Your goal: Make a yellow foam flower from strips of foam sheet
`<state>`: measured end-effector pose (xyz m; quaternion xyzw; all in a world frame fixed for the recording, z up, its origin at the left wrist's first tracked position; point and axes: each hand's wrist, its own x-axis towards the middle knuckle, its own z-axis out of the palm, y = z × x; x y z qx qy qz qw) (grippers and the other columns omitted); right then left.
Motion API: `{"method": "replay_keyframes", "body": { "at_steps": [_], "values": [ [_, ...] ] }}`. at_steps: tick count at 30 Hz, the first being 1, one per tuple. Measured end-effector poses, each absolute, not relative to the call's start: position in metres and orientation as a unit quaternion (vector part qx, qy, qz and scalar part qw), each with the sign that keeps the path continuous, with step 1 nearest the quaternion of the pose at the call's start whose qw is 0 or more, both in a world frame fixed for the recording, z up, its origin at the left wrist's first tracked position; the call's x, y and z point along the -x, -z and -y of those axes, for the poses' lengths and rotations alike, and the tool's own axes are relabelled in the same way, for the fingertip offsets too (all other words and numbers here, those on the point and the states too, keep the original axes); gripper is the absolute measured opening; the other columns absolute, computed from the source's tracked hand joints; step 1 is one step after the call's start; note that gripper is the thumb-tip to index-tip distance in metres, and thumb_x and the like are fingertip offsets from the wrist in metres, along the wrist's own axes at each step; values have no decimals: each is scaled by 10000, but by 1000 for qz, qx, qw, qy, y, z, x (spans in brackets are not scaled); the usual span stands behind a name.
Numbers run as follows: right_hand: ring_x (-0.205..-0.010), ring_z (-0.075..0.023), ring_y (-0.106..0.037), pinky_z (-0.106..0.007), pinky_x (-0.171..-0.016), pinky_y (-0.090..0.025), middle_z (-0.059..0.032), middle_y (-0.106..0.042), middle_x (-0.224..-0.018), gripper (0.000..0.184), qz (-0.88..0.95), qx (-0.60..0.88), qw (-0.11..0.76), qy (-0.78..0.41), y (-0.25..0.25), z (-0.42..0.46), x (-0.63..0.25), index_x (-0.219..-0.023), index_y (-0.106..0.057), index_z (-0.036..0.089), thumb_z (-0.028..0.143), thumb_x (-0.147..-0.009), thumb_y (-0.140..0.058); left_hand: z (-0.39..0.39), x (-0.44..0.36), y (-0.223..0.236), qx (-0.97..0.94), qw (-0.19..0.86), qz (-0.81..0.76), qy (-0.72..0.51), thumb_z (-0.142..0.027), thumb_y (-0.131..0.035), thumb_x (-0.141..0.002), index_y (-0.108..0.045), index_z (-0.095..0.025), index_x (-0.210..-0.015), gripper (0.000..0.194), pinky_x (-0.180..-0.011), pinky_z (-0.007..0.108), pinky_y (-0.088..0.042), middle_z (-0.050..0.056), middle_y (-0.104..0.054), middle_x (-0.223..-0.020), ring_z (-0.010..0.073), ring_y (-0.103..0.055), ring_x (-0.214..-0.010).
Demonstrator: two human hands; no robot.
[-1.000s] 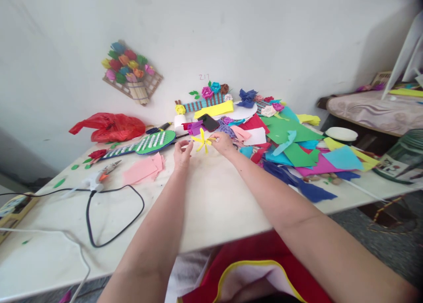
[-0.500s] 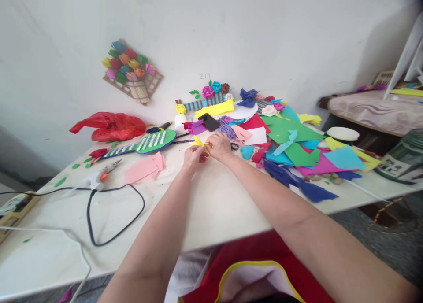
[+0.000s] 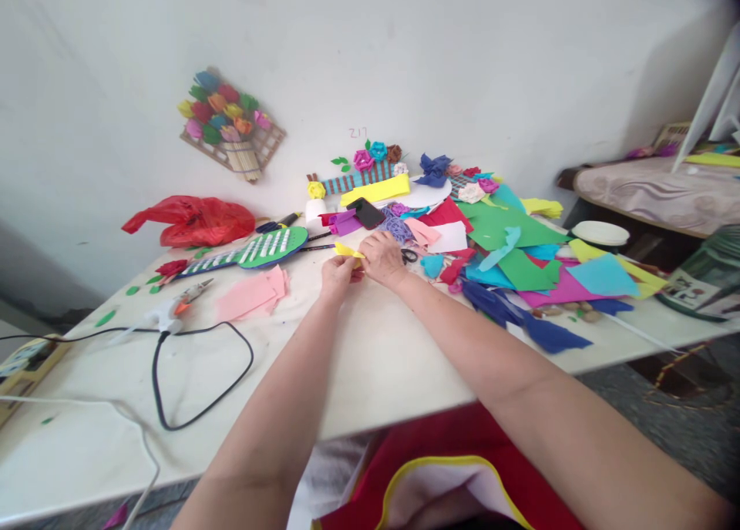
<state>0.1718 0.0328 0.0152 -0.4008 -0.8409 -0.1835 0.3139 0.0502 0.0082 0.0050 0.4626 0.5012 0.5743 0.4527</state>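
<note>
Both my hands meet over the middle of the white table [image 3: 370, 360], closed on a small yellow paper piece [image 3: 347, 250] with narrow petal-like strips. My left hand [image 3: 340, 277] pinches its lower side between thumb and fingers. From the right, my right hand [image 3: 382, 258] grips the same piece, its curled fingers hiding much of it. Only a yellow tip shows to the upper left of the fingers. Just behind the hands lie a black phone [image 3: 366, 214] and purple paper [image 3: 345, 223]. Scissors handles [image 3: 409, 256] show beside my right hand.
A glue gun [image 3: 176, 308] with a looping black cord lies left, near pink paper sheets [image 3: 251, 295] and a green guitar-shaped craft [image 3: 271, 249]. A red plastic bag [image 3: 196, 220] sits behind. Coloured paper scraps [image 3: 514, 245] cover the right side, with a glass jar [image 3: 708, 276] at the edge.
My hands have come together; the left, earlier apart with fingers spread, now pinches the yellow paper. Its spread strips are now gathered and mostly hidden by my fingers.
</note>
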Motion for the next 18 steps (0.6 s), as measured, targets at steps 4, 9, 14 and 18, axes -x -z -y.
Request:
{"method": "replay_keyframes", "body": {
  "at_steps": [4,9,14,18],
  "values": [
    [-884,-227,-417,-350,-771,-252,-102,-607,-840,168,837,403,322,183,-15,-33,-172,-801,-612,127,191,-765,-460,-5,-50,-6,-469,457,-480,-584,-249,-630,-555,-558,-110,-646,182,-480,216,-462,0,-558,-496,84,-518,-441],
    [-874,-222,-436,-350,-768,-259,-87,-631,-880,199,825,415,354,151,-12,-36,-170,-867,-629,145,186,-763,-465,-5,-48,-5,-469,457,-455,-603,-286,-680,-550,-541,-109,-654,247,-506,216,-472,-13,-554,-525,70,-516,-455],
    [-886,-217,-443,-347,-770,-263,-74,-637,-887,202,826,416,353,143,-11,-37,-170,-816,-651,164,199,-778,-455,-6,-48,-5,-476,460,-462,-590,-288,-671,-584,-540,-104,-650,235,-479,218,-463,1,-568,-521,77,-516,-426],
    [-900,-214,-440,-350,-787,-259,-82,-636,-912,221,830,416,345,138,-11,-37,-170,-817,-655,159,187,-788,-438,-7,-48,-5,-469,486,-471,-568,-303,-637,-631,-549,-101,-639,220,-470,233,-465,20,-575,-501,99,-531,-419]
  ]
}}
